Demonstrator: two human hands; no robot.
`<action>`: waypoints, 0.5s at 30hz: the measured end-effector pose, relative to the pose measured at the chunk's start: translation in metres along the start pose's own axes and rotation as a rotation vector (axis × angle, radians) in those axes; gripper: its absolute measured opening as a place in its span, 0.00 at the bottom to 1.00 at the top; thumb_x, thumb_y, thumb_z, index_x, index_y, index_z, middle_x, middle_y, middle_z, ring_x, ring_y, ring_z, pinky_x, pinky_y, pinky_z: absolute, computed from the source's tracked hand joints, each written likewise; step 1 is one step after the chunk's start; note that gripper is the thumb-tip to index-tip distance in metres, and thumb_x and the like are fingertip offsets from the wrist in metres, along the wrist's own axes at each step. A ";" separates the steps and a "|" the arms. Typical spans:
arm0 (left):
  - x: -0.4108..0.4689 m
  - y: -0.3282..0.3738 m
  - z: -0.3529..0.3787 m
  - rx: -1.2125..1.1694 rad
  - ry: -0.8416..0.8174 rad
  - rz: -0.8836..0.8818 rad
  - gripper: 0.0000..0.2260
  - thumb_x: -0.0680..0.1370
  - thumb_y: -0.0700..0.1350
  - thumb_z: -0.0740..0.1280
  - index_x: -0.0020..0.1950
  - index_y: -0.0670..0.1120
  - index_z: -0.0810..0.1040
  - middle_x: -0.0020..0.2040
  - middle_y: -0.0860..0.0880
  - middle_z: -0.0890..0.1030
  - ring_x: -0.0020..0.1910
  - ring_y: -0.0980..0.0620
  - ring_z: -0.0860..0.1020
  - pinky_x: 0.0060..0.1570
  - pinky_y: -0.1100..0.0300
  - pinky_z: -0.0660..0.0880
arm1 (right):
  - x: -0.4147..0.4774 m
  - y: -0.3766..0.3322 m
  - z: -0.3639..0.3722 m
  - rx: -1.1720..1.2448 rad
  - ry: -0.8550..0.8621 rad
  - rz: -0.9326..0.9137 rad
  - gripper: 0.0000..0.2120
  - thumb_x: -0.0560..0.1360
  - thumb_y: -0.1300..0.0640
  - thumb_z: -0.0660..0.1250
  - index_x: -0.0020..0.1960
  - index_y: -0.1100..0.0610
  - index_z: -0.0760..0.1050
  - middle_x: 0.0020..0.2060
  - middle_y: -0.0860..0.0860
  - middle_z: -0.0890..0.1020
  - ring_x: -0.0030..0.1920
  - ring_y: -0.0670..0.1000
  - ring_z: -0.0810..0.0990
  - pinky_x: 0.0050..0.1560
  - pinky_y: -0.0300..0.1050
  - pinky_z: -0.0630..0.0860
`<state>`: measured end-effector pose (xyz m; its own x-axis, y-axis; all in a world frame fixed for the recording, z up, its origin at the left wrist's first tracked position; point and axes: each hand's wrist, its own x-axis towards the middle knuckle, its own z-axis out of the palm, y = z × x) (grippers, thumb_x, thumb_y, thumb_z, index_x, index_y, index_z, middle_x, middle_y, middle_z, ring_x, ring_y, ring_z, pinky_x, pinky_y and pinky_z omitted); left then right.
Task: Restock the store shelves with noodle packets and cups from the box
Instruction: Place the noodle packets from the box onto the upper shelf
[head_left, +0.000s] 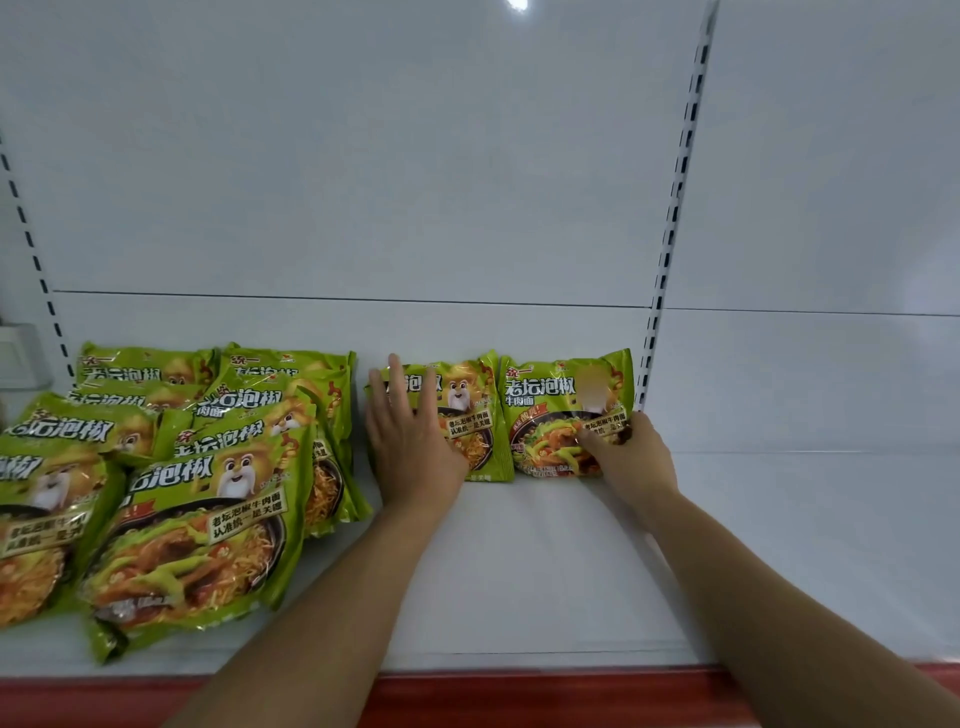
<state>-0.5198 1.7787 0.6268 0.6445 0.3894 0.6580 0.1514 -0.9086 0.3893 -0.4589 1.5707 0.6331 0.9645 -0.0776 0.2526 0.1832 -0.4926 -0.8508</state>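
Observation:
Two green noodle packets lie side by side at the back of the white shelf. My left hand lies flat with straight fingers on the left packet. The right packet is held at its lower right corner by my right hand, whose fingers curl over the wrapper. Further left, a pile of several more green noodle packets overlaps in rows, reaching from the back wall to the front edge.
The shelf's red front strip runs along the bottom. Slotted metal uprights stand at the right and left of the white back panel. White shelf surface continues to the right of the upright.

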 end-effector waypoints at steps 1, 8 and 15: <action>0.000 0.000 0.000 0.028 -0.021 0.032 0.39 0.70 0.39 0.71 0.79 0.49 0.59 0.81 0.44 0.49 0.80 0.40 0.44 0.76 0.48 0.43 | -0.001 -0.001 -0.001 -0.005 -0.006 0.002 0.15 0.75 0.48 0.70 0.54 0.54 0.70 0.51 0.52 0.80 0.48 0.53 0.77 0.46 0.46 0.72; -0.001 -0.002 -0.004 0.007 0.014 0.087 0.29 0.68 0.38 0.73 0.69 0.47 0.75 0.76 0.44 0.65 0.77 0.38 0.57 0.74 0.45 0.56 | -0.009 -0.008 -0.017 0.098 -0.040 0.065 0.21 0.75 0.56 0.71 0.66 0.57 0.70 0.51 0.51 0.78 0.46 0.50 0.75 0.45 0.44 0.72; 0.000 0.021 -0.029 -0.177 0.001 0.076 0.16 0.75 0.45 0.69 0.63 0.48 0.79 0.65 0.49 0.77 0.65 0.47 0.72 0.62 0.51 0.70 | -0.021 -0.010 -0.053 0.034 -0.069 0.074 0.23 0.75 0.55 0.70 0.69 0.56 0.71 0.61 0.52 0.77 0.54 0.51 0.73 0.53 0.45 0.70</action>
<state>-0.5386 1.7643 0.6540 0.6487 0.3208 0.6901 -0.0320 -0.8945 0.4459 -0.4908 1.5316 0.6606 0.9861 -0.0524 0.1575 0.1164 -0.4580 -0.8813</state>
